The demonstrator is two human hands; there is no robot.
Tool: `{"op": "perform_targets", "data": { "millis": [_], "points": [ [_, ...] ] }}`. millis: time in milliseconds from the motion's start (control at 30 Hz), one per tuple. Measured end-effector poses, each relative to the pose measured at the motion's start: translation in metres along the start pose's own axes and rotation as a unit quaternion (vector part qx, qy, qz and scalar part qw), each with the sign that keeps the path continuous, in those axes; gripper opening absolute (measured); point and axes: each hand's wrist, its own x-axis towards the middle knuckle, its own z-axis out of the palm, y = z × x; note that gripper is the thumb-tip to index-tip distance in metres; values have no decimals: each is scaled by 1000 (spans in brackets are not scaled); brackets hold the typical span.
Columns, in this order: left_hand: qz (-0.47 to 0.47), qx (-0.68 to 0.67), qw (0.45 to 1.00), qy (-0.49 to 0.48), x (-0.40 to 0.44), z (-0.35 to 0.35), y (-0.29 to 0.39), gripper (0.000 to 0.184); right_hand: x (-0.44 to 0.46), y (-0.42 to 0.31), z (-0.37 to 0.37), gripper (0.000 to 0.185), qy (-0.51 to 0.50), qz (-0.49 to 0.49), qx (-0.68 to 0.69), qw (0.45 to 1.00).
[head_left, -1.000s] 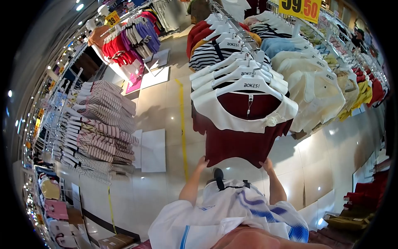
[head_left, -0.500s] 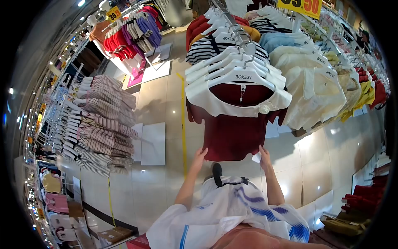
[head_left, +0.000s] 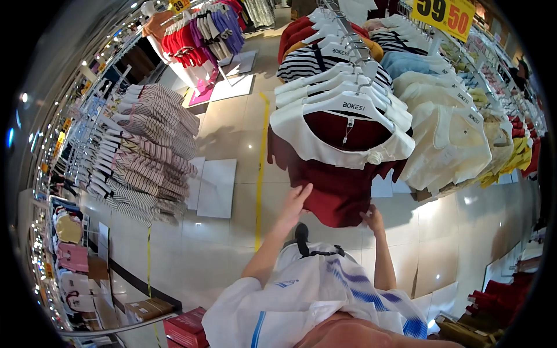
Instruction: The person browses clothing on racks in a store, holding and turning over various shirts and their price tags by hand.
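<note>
A dark red short-sleeved shirt with a white collar (head_left: 342, 200) hangs from a white hanger (head_left: 354, 104) at the front of a rack. A white flower sits on its collar, and a small tag hangs inside the neck. My left hand (head_left: 297, 203) lies against the shirt's lower left side with its fingers stretched out. At the lower right corner of the hem, my right hand (head_left: 373, 219) is closed, pinching the fabric between thumb and fingers.
Striped shirts (head_left: 333, 62) and more tops hang behind on the same rack. Cream tops (head_left: 444, 139) hang to the right. Striped garments (head_left: 151, 153) fill a rack on the left. A red box (head_left: 185, 327) and a cardboard box (head_left: 149, 309) are low at the left.
My left hand has moved from the hem's left corner up along the shirt's side. My right hand stays at the right corner; the white paper tag beside it no longer shows.
</note>
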Motion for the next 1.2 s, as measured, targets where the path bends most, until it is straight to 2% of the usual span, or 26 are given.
{"op": "perform_targets", "data": {
  "millis": [33,67,100,133,167,200,267,300,333,367,400,433,500,533,600,667,700,733,800,833,900,1000,1033,1067,1200],
  "points": [
    [3,19,999,32,-6,11,3,28,-1,-14,2,52,50,-95,-195,975],
    [7,37,997,65,-9,19,4,27,-3,-29,3,55,50,-139,-164,975],
    [8,46,997,57,-8,23,2,25,-15,-83,1,59,49,-183,-130,973],
    [10,42,997,65,-8,25,0,25,-23,-125,1,60,-5,-211,-61,975],
    [15,42,999,26,-8,27,-4,24,-30,-159,2,61,-60,-235,8,970],
    [21,42,999,-15,-8,30,-6,23,-38,-185,4,61,-66,-238,6,969],
    [42,47,998,-9,-8,38,-7,26,-44,-219,10,58,-88,-289,-53,952],
    [66,55,996,-14,-8,40,-8,29,-42,-221,17,47,-68,-301,-42,950],
    [90,64,994,-18,-9,40,-9,32,-39,-218,22,47,-77,-307,-42,948],
    [101,68,992,-25,-4,33,-17,21,-35,-214,25,39,-73,-307,-56,947],
    [104,63,992,-15,-6,31,-14,21,-33,-212,28,31,-69,-307,-72,946],
    [106,62,992,-8,-7,28,-10,21,-33,-212,29,31,-81,-315,-73,943],
    [114,52,992,17,-11,21,0,22,-32,-213,34,18,-58,-337,-21,940],
    [114,58,992,0,-14,17,4,22,-31,-214,35,18,-74,-343,-21,936],
    [119,58,991,-4,-17,12,4,22,-28,-222,33,15,-93,-293,-4,952],
    [204,43,977,-46,-17,10,-1,22,-28,-243,28,17,-102,-303,-3,948],
    [244,122,959,-80,-20,7,4,24,-27,-249,25,17,-124,-277,-10,953],
    [245,120,960,-69,-20,4,2,24,-26,-252,25,18,-144,-248,-19,958],
    [245,207,941,-105,-17,1,-4,23,-23,-257,30,17,-148,-271,-9,951],
    [274,218,932,-92,-14,-2,-9,18,-22,-261,31,17,-179,-264,14,948],
    [274,197,938,-80,-7,-7,-15,16,-19,-268,30,17,-209,-255,35,943],
    [264,157,949,-70,-9,-9,-8,13,-10,-272,30,21,-238,-294,27,925],
    [252,140,955,-73,-11,-8,-3,12,-4,-267,30,22,-244,-316,-14,917],
    [252,140,955,-72,-9,-10,-2,12,0,-262,29,23,-247,-336,-54,907],
    [272,209,936,-77,5,-18,2,11,17,-244,32,21,-258,-361,-44,895]
  ]
}}
